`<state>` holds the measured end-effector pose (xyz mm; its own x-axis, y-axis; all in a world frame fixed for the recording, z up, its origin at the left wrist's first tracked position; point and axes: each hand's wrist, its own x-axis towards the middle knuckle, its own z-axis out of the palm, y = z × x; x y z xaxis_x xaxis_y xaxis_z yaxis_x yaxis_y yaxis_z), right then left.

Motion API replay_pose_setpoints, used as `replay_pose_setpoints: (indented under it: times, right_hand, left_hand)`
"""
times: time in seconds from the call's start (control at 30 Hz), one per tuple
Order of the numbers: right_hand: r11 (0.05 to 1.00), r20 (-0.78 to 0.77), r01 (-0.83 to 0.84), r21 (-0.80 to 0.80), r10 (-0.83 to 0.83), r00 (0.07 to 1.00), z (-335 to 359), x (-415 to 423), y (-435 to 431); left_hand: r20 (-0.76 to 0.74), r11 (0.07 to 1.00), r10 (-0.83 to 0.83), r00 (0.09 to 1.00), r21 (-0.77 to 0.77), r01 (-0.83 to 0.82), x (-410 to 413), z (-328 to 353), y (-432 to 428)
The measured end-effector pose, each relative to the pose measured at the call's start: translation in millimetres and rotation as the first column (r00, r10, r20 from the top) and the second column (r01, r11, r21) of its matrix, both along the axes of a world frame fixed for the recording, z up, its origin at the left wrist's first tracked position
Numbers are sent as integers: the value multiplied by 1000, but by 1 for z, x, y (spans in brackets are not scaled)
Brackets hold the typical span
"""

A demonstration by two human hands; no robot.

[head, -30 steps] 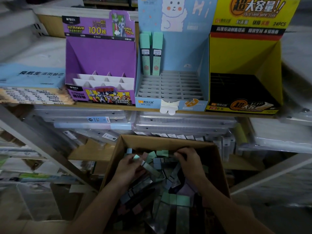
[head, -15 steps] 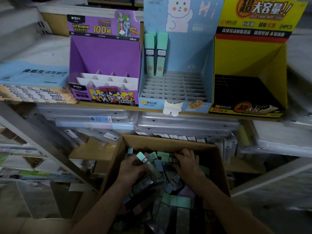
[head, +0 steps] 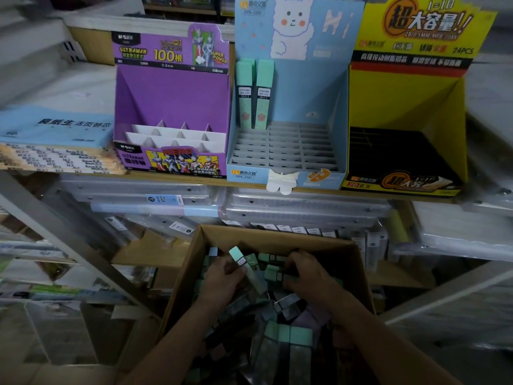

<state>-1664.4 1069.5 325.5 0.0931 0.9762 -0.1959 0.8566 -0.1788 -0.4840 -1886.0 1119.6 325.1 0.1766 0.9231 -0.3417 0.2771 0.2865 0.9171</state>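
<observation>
A brown cardboard box (head: 266, 237) low in the middle holds several loose lead-refill cases, green-capped, purple and dark. My left hand (head: 222, 282) grips one green-capped case (head: 248, 266), tilted with its cap up and to the left. My right hand (head: 308, 276) is down among the cases at the box's far side, fingers curled over some of them; what it holds is hidden. On the shelf above stands a blue display box (head: 288, 145) with a slotted tray, and two green cases (head: 254, 93) stand upright at its back left.
A purple display box (head: 172, 107) stands left of the blue one, a yellow display box (head: 408, 107) to the right. Stacked paper pads (head: 55, 151) lie at far left. Clear plastic packs (head: 222, 201) fill the shelf below. A slanted metal strut (head: 55, 232) crosses at left.
My left hand has lifted the green-capped case a little out of the pile. My right hand has shifted slightly among the cases. The view has tilted a bit downward.
</observation>
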Motion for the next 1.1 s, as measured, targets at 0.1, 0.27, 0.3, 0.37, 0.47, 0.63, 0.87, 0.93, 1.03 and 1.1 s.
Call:
replay_pose_setpoints:
  times: [0.1, 0.27, 0.3, 0.37, 0.47, 0.63, 0.87, 0.93, 1.03, 1.1]
  right_hand:
    - [999, -9, -45, 12, 45, 999, 2, -2, 0]
    - [992, 115, -129, -10, 129, 985, 4, -6, 2]
    - [991, 135, -135, -15, 136, 981, 4, -6, 2]
    - [991, 156, -134, -23, 136, 978, 5, -7, 2]
    - [991, 173, -132, -32, 136, 976, 8, -10, 2]
    - [993, 151, -121, 5, 118, 981, 10, -15, 1]
    - [995, 2, -77, -61, 77, 997, 5, -11, 3]
    - [996, -33, -58, -64, 56, 998, 4, -9, 2]
    - [1000, -126, -15, -5, 14, 992, 11, -8, 0]
    - [999, -225, 28, 30, -21, 974, 23, -11, -2]
  left_hand:
    - [13, 999, 33, 999, -24, -32, 2, 2, 0]
    - [42, 997, 61, 997, -57, -59, 1, 5, -3]
    - [52, 995, 80, 995, -63, -77, 2, 5, -4]
    - [88, 991, 115, 989, -76, -109, 2, 6, -6]
    - [182, 987, 136, 974, -110, -117, 1, 7, -11]
    - [284, 976, 177, 943, -175, -130, 2, 9, -18]
    - [241, 978, 105, 965, -202, -56, -1, 2, -23]
    - [230, 979, 87, 969, -201, -40, -2, 0, -25]
    - [290, 973, 106, 951, -229, -39, -2, 2, -28]
    - [347, 970, 123, 930, -240, -39, 0, 7, -32]
